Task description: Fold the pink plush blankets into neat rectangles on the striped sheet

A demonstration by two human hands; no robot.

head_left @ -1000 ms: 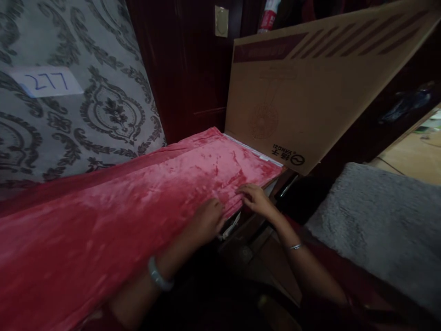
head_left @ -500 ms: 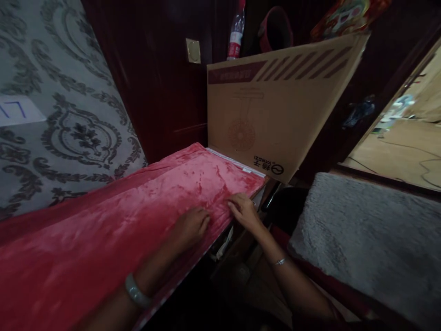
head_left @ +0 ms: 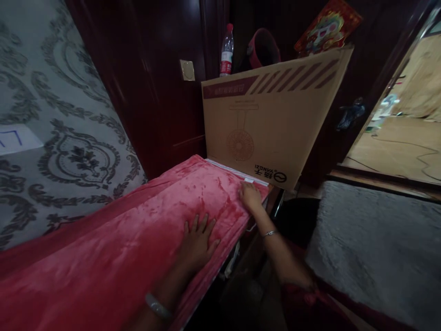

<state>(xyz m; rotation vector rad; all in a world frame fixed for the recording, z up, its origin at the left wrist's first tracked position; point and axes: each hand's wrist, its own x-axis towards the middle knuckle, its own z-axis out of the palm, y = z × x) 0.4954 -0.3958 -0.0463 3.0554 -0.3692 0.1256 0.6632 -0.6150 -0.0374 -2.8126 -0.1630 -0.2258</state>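
Observation:
A red plush blanket [head_left: 113, 239] lies spread over a long raised surface that runs from the lower left to the centre. My left hand [head_left: 198, 239] rests flat on it with fingers apart, close to its near edge. My right hand [head_left: 250, 195] lies on the blanket's far corner, by a white strip at its end, fingers curled on the fabric. Whether it grips the cloth cannot be told. A pale bangle circles my left wrist and a thin bracelet my right.
A large cardboard box [head_left: 272, 119] stands upright just behind the blanket's end. On a dark wooden cabinet behind it stands a plastic bottle [head_left: 226, 51]. Patterned grey wallpaper [head_left: 65, 133] covers the left wall. A grey fluffy cover [head_left: 375, 243] lies at the right, with a lit doorway beyond.
My left hand has spread flat on the blanket. My right hand has slid from the near edge to the far corner by the box. The view has tilted upward.

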